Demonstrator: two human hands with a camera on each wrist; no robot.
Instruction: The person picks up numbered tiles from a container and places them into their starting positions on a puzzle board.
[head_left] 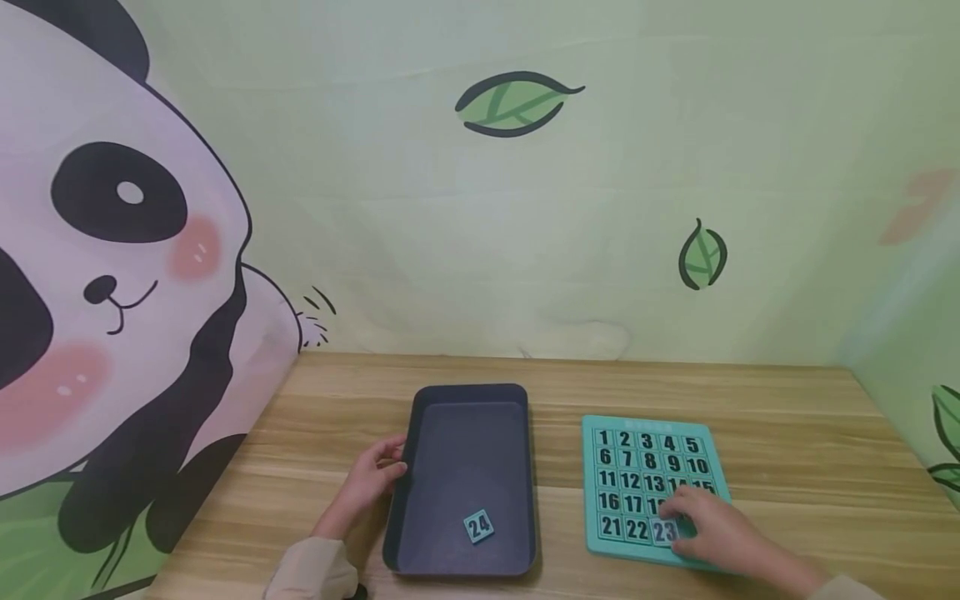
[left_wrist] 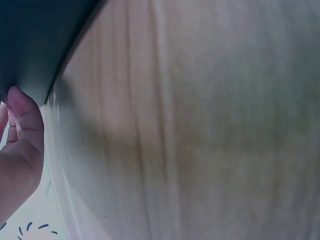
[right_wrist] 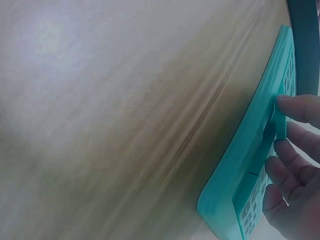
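On the table stands a dark rectangular tray [head_left: 465, 458], with a square tile numbered 24 [head_left: 478, 527] lying tilted near its front end. My left hand [head_left: 367, 479] touches the tray's left side, thumb and fingertips right at the rim. In the left wrist view the thumb [left_wrist: 22, 102] lies against the tray's dark wall [left_wrist: 45, 45]. To the right sits a turquoise number board [head_left: 592, 492] with rows of numbered tiles. My right hand [head_left: 716, 525] reaches over its front right corner and pinches the 23 tile [head_left: 664, 531]. Beside that tile a slot [right_wrist: 267, 142] in the board is bare.
The wood-grain table [head_left: 558, 400] extends around the tray and board. Behind it rises a pale green wall [head_left: 637, 317] printed with leaves, and a large printed panda [head_left: 247, 333] fills the left side.
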